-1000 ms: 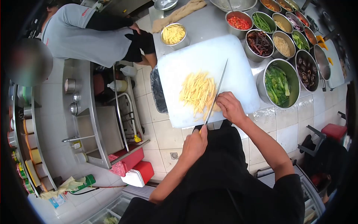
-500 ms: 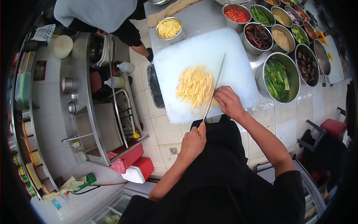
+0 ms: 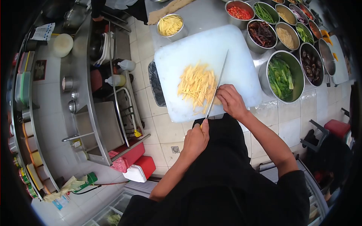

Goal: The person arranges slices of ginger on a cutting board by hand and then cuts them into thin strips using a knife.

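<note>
My left hand (image 3: 197, 138) is closed around the handle of a long knife (image 3: 220, 77), whose blade points away from me across a white cutting board (image 3: 237, 45). Curled fingertips of my right hand (image 3: 231, 100) press a yellowish vegetable piece (image 3: 217, 101) to the board, right beside the blade. Most of that piece is hidden under the fingers. Left of the knife lies a loose heap of thin pale-yellow strips (image 3: 197, 86), some of them close to the blade.
Behind the board stands a metal bowl (image 3: 177, 36) of similar strips. To the right are a pot of leafy greens (image 3: 279, 81), a container of dried red chilies (image 3: 262, 34) and several other ingredient containers. A metal sink counter (image 3: 100, 132) is on the left; another person's hand (image 3: 98, 18) shows beyond it.
The person at the upper left has moved mostly out of view. The view has shifted slightly; my hands, the knife and the strips look nearly the same.
</note>
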The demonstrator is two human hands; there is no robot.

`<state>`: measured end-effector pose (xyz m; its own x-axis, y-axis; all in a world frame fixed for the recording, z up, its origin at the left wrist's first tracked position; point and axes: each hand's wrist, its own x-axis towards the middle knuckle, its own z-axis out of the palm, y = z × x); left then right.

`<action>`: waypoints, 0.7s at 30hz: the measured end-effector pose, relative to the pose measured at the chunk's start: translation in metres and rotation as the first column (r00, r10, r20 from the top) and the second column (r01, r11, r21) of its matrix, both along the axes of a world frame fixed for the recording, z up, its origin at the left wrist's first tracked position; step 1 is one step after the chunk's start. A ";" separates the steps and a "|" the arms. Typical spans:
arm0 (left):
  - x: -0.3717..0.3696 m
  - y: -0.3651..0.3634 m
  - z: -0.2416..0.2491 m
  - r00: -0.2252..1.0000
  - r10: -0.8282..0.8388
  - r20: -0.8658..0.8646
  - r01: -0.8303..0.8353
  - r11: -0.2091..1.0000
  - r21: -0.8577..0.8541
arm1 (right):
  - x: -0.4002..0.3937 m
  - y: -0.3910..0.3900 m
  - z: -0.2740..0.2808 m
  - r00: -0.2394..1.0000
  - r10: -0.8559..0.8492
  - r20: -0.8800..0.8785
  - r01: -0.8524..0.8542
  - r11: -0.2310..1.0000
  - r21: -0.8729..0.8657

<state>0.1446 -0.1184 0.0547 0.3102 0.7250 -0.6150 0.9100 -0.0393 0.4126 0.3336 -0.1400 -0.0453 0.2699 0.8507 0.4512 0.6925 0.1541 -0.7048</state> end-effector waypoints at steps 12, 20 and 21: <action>0.019 0.020 0.003 0.998 -0.002 0.063 0.000 1.000 0.028 | -0.001 -0.001 -0.001 0.998 0.004 0.059 -0.003 1.000 -0.023; 0.031 0.018 -0.039 0.990 -0.027 0.138 0.014 0.995 0.094 | 0.005 0.002 -0.005 0.996 -0.058 0.066 0.057 0.998 0.018; 0.034 0.022 -0.036 0.993 -0.024 0.115 0.014 0.996 0.086 | 0.005 0.001 -0.004 0.996 -0.053 0.075 0.052 0.998 0.022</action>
<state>0.1789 -0.0969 0.0187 0.3904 0.7662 -0.5104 0.8548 -0.0959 0.5100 0.3386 -0.1394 -0.0492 0.2784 0.8271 0.4883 0.7510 0.1295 -0.6475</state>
